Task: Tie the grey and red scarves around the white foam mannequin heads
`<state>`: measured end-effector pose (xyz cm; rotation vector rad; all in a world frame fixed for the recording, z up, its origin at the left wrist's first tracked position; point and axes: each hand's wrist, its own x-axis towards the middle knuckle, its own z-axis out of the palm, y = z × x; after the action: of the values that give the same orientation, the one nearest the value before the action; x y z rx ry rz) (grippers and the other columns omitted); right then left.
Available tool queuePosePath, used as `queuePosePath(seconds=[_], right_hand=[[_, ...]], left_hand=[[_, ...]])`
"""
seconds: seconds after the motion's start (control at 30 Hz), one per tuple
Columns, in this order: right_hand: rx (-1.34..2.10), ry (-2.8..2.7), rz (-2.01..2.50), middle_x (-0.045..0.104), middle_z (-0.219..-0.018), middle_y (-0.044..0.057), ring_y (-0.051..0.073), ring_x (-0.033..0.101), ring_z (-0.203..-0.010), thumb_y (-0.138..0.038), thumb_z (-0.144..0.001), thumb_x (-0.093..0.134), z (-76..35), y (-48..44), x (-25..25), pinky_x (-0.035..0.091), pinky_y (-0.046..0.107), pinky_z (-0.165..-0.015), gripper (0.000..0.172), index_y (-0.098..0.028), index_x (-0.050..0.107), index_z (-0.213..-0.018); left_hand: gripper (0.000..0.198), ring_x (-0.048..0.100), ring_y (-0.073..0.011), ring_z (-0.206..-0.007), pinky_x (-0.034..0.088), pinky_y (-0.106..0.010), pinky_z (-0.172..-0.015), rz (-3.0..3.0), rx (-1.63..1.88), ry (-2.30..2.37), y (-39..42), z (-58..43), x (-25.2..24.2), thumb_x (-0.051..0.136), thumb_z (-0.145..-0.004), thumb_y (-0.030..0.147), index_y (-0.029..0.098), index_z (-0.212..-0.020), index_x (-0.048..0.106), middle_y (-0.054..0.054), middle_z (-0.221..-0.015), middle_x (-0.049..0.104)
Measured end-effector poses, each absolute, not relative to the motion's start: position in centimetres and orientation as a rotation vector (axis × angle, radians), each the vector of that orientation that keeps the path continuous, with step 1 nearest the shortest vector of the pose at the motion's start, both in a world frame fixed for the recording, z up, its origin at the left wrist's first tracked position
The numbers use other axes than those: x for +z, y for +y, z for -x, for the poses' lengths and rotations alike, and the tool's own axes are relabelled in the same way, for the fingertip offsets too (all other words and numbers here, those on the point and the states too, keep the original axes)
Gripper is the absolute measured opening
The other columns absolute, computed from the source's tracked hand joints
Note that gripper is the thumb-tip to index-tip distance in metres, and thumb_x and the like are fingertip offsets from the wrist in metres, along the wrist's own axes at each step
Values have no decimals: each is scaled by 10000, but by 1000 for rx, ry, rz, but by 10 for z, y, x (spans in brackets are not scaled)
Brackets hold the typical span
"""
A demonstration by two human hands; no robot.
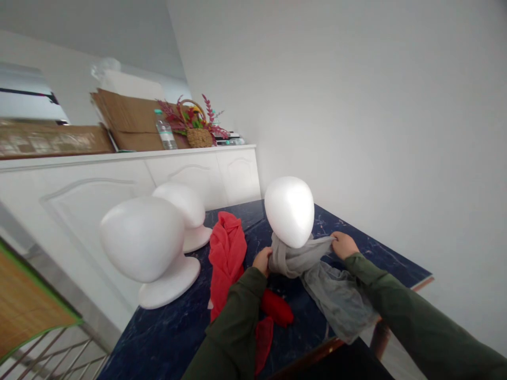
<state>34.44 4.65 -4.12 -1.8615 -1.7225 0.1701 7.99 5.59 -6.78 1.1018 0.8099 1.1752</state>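
Note:
A white mannequin head [290,211] stands upright on the table, with a grey scarf [293,259] wrapped around its neck. My left hand [262,260] is closed on the scarf at the left side of the neck. To the right of the neck, my right hand [344,245] pinches a stretch of the same scarf and holds it out taut. The scarf's loose, sheer end hangs down over the table's near edge below my right forearm. The head's base is hidden by the scarf.
Two more white mannequin heads [142,237] stand on the left of the dark blue marbled table [166,343]. A coral-red scarf [226,248] lies beside them, and a darker red cloth [277,307] near my left sleeve. Behind are a white cabinet [190,174] and a wall.

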Motion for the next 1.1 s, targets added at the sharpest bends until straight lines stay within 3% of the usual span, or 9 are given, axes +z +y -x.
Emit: queuePosePath(seconds=[0.1,0.2,0.3,0.5,0.63,0.73,0.83,0.93,1.1], right_hand=[[296,-1686,1749,585,-748,51,148,539,-713,-159,-762,268,-318,33,-50,388,219,-595,253,-151,521,-752],[384,-1690,1534,581,-890,62,170,540,-807,-373,-802,340,-278,7,-58,408,253,-671,291,-159,514,-895],[235,-1843,1543,566,-920,95,241,516,-865,-558,-613,572,-237,-14,-61,383,327,-742,524,-149,512,-935],[46,-2082,1568,591,-827,74,213,537,-806,-268,-708,487,-231,-3,-43,343,284,-692,158,-163,542,-811],[-5,-1967,1678,576,-751,48,181,533,-710,-232,-684,484,-279,14,-35,314,247,-593,148,-165,505,-814],[-18,-1940,1714,559,-710,31,166,517,-673,-204,-669,485,-310,27,-39,315,237,-577,138,-165,501,-801],[14,-1952,1679,581,-869,71,189,520,-831,-202,-666,507,-317,40,-54,356,262,-718,294,-139,515,-953],[155,-1903,1731,511,-1119,136,252,401,-1093,-251,-712,497,-305,51,-75,257,382,-926,372,-117,514,-1058],[363,-1817,1716,491,-1165,142,256,370,-1144,-261,-808,354,-296,63,-91,217,437,-967,337,-109,538,-1046]], left_hand=[[204,592,-221,-771,455,-305,-689,-1243,1160,861,54,-82,-71,644,-499,192,133,-694,665,-31,-674,661],[248,589,-200,-709,448,-282,-654,-1360,1146,894,50,-86,-68,662,-483,171,127,-727,669,-27,-670,658],[239,567,-175,-636,431,-263,-612,-1462,1147,952,45,-91,-63,674,-486,178,123,-719,670,-27,-647,648],[154,525,-163,-632,405,-263,-625,-1628,1172,1066,43,-85,-60,673,-536,273,148,-624,654,-15,-620,612],[272,419,-115,-470,363,-256,-517,-1652,1229,1162,49,-75,-59,640,-590,357,161,-435,532,18,-426,462],[268,334,-84,-412,305,-232,-460,-1627,1269,1194,52,-73,-61,656,-559,274,172,-410,458,51,-391,388],[189,346,-82,-443,303,-216,-493,-1581,1330,1208,54,-74,-65,635,-492,106,182,-475,462,76,-432,378],[249,446,-109,-571,352,-225,-613,-1498,1411,1242,55,-72,-67,582,-471,15,198,-628,523,65,-561,471],[220,532,-178,-816,364,-288,-807,-1379,1412,1203,58,-68,-66,571,-572,71,177,-761,609,-25,-785,617]])
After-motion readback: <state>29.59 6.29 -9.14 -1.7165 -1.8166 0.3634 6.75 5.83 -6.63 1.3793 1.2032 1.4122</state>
